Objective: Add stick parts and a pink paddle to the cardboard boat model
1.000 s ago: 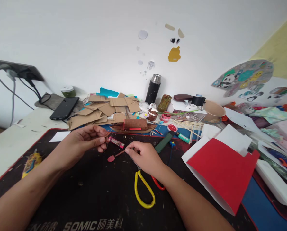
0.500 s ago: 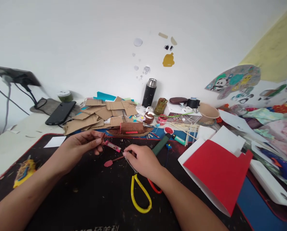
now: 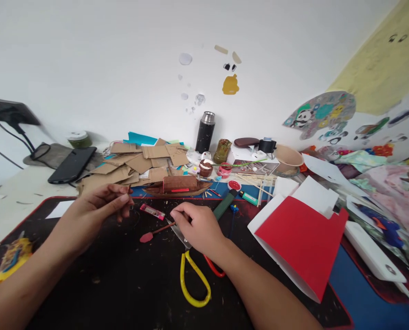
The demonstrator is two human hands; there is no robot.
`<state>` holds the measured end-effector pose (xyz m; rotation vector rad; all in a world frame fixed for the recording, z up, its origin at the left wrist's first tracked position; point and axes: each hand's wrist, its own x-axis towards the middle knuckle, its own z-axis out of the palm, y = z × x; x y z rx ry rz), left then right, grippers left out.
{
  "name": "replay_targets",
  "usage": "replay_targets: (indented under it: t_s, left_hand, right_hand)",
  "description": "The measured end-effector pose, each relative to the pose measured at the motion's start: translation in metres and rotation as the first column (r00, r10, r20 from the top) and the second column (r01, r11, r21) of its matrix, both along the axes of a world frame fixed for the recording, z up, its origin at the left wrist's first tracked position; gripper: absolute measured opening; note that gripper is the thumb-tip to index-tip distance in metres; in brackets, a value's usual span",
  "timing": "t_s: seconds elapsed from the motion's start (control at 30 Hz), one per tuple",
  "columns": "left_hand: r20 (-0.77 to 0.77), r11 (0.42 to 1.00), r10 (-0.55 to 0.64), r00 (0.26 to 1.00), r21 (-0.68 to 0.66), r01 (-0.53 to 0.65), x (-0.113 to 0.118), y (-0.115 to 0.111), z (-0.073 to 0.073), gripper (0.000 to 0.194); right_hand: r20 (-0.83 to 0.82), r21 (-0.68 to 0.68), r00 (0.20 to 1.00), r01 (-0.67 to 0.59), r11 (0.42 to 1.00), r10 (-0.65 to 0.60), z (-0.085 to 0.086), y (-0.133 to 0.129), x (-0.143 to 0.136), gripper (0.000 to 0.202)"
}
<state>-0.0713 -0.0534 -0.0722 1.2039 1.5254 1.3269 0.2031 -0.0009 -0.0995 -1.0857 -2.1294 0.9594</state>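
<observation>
Right hand point(image 3: 197, 227) pinching a small paddle-shaped stick point(image 3: 161, 228) over a black desk mat point(image 3: 115, 284)

In the head view, two bare arms reach in from the lower corners of the frame. The right hand, at centre, is closed, thumb against bent fingers, gripping the brown end of the stick. The stick's flat, pinkish-red tip points left, just below the middle of the frame.

The left hand point(image 3: 99, 211), left of centre, is well apart from the right. Its thumb and fingertips are pressed together on a brown sliver point(image 3: 129, 188) too small to identify.

A pair of scissors point(image 3: 195, 286) lies partly under the right hand, blades toward upper left; one handle is yellow, the other red. Between the hands lies a pink tube point(image 3: 152, 211). Just behind it, at centre, sits a brown model boat point(image 3: 178, 185).

On the pale worktop point(image 3: 22, 190), cardboard pieces point(image 3: 135, 161) are heaped left of centre, with a dark phone point(image 3: 72, 165) farther left. A black flask point(image 3: 205, 134) stands upright near the wall, top centre. A folded red sheet point(image 3: 300, 243) fills the lower right.
</observation>
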Motion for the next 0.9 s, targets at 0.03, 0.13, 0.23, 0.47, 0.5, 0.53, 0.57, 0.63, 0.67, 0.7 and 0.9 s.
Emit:
replay_targets:
  t_s: [0.03,0.13,0.23,0.47,0.5,0.53,0.57,0.63,0.67,0.7,0.9]
  left_hand:
    - [-0.006,1.0,0.02,1.0,0.014,-0.02,0.0,-0.001,0.001,0.06]
    - [-0.124,0.997,0.074,0.989,0.032,-0.071,-0.001,-0.003,0.002,0.058]
    - [-0.368,0.989,0.142,0.919,0.019,-0.145,-0.002,-0.004,-0.004,0.054]
    - [-0.617,0.986,0.022,0.787,0.145,0.086,0.001,0.014,-0.018,0.026]
    - [-0.638,0.981,0.004,0.77,0.152,0.12,0.0,0.017,-0.02,0.024]
    - [-0.658,0.977,-0.012,0.753,0.151,0.147,-0.001,0.02,-0.022,0.022]
    - [-0.677,0.975,-0.024,0.735,0.146,0.167,-0.002,0.022,-0.024,0.021]
    - [-0.713,0.975,-0.042,0.7,0.125,0.186,-0.005,0.025,-0.031,0.021]
    - [-0.73,0.976,-0.047,0.682,0.113,0.188,-0.007,0.025,-0.034,0.023]
    - [-0.745,0.977,-0.051,0.665,0.101,0.189,-0.008,0.026,-0.038,0.024]
    - [-0.787,0.972,-0.064,0.614,0.09,0.217,-0.013,0.022,-0.055,0.031]
  right_hand:
    - [-0.005,0.002,1.0,-0.006,1.0,0.006,0.0,0.0,0.0,0.02]
    - [-0.033,-0.009,0.999,-0.005,1.0,0.005,-0.002,0.0,0.0,0.022]
    - [-0.072,-0.013,0.997,0.018,1.0,-0.019,-0.004,-0.001,0.001,0.023]
    - [-0.159,-0.048,0.973,0.164,0.985,-0.17,0.001,0.007,0.008,0.03]
    - [-0.172,-0.063,0.961,0.209,0.976,-0.216,0.002,0.011,0.011,0.031]
    - [-0.181,-0.08,0.946,0.257,0.963,-0.268,0.003,0.016,0.014,0.032]
    - [-0.184,-0.101,0.931,0.299,0.949,-0.314,0.003,0.021,0.017,0.033]
    - [-0.18,-0.131,0.901,0.376,0.918,-0.395,0.002,0.032,0.025,0.035]
    - [-0.173,-0.134,0.89,0.403,0.905,-0.422,0.001,0.038,0.028,0.036]
    - [-0.165,-0.129,0.881,0.426,0.895,-0.443,0.0,0.042,0.032,0.036]
    - [-0.028,-0.054,0.883,0.467,0.882,-0.469,-0.006,0.05,0.043,0.033]
